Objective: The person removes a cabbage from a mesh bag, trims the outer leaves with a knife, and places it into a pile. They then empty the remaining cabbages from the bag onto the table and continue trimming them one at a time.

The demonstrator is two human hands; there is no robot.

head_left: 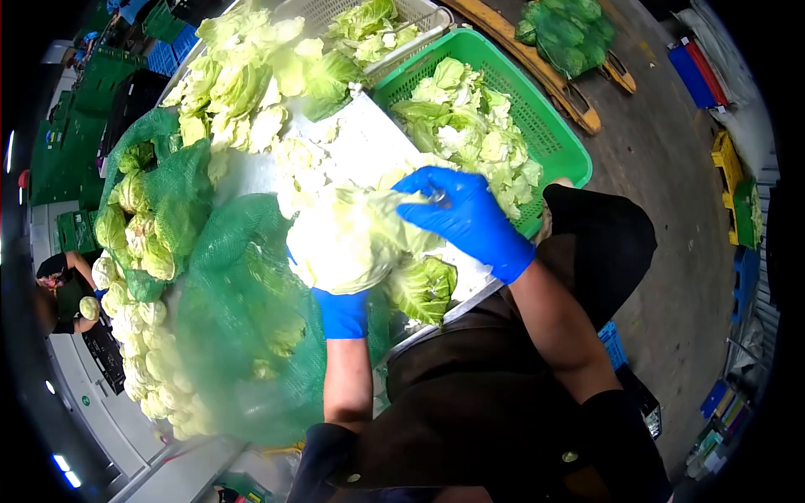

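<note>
A pale cabbage [342, 243] rests in my left hand [342, 312], which wears a blue glove and holds it from below; most of those fingers are hidden behind it. At the cabbage's right side, my right hand [470, 216], also blue-gloved, has its fingers closed on a pale outer leaf [411, 225]. A small shiny spot shows by its fingers, too small to name. Just below hangs a loose green leaf [426, 289]. Under the cabbage is a white work surface [369, 130] strewn with leaf scraps.
A green crate [579, 159] of leaves stands right of the surface, with a grey crate [432, 18] behind. Green mesh [226, 293] lies at left, beside a netted bag of cabbages [151, 210] and piled peeled cabbages [155, 360]. Another person [63, 289] stands far left.
</note>
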